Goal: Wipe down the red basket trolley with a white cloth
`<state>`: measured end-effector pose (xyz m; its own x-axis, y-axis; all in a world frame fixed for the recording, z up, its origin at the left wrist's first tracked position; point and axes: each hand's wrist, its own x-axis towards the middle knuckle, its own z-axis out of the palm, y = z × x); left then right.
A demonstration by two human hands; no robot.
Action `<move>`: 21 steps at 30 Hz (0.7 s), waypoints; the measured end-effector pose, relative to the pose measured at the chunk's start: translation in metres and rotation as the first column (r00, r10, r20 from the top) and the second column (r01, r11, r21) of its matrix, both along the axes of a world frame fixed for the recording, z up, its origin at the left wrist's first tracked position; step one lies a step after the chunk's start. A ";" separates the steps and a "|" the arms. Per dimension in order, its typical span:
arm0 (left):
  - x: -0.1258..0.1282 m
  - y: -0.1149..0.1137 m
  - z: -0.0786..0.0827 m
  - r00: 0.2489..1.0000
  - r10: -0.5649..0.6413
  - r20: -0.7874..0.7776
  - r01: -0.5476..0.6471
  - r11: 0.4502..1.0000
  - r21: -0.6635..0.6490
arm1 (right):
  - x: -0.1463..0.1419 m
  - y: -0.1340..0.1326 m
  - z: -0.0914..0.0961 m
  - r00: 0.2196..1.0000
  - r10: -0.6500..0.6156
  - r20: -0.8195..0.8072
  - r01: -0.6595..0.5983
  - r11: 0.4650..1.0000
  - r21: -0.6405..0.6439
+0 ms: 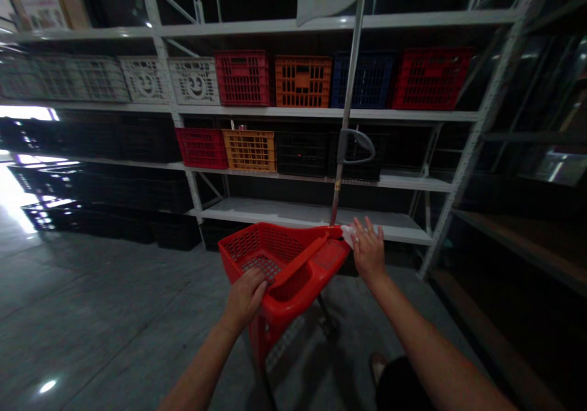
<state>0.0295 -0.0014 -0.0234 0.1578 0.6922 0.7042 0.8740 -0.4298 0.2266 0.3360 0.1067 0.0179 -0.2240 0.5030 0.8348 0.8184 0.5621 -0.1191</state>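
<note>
A small red plastic shopping cart stands in front of me, with a flag pole rising at its right corner. My left hand is closed over the cart's near left rim. At the far right corner, by the foot of the pole, my right hand holds a white cloth or tissue against the red edge. Its fingers are partly stretched, and the palm side is hidden.
Behind the cart runs a white metal shelf rack. It carries several plastic crates, among them a red crate, an orange crate and a yellow crate. Dark crates are stacked low at left. Brown shelving stands at right.
</note>
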 end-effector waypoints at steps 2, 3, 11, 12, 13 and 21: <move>0.015 -0.014 0.013 0.998 0.068 0.010 -0.068 0.998 -0.009 | -0.007 -0.006 -0.002 0.998 -0.038 -0.058 0.035 0.997 -0.063; 0.025 -0.021 0.020 0.996 0.093 0.013 -0.093 0.996 -0.002 | -0.013 -0.009 -0.005 0.998 -0.012 -0.063 0.005 0.993 -0.114; 0.101 -0.048 0.037 0.925 0.279 -0.257 -0.346 0.899 -0.269 | -0.060 -0.078 -0.033 0.914 0.404 0.042 -0.388 0.898 -0.206; 0.102 -0.048 0.037 0.909 0.292 -0.298 -0.378 0.880 -0.288 | -0.059 -0.082 -0.032 0.887 0.452 0.098 -0.426 0.880 -0.210; 0.101 -0.047 0.038 0.897 0.291 -0.332 -0.394 0.867 -0.305 | -0.057 -0.081 -0.030 0.863 0.485 0.139 -0.452 0.866 -0.213; 0.097 -0.044 0.040 0.885 0.300 -0.357 -0.415 0.855 -0.312 | -0.031 0.014 0.017 0.930 0.199 0.309 -0.023 0.871 -0.491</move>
<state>0.1261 -0.0452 0.0170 0.0011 0.9376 0.3478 0.9997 -0.0093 0.0220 0.3054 0.1202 0.0345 -0.5266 0.7685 0.3633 0.7916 0.5992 -0.1201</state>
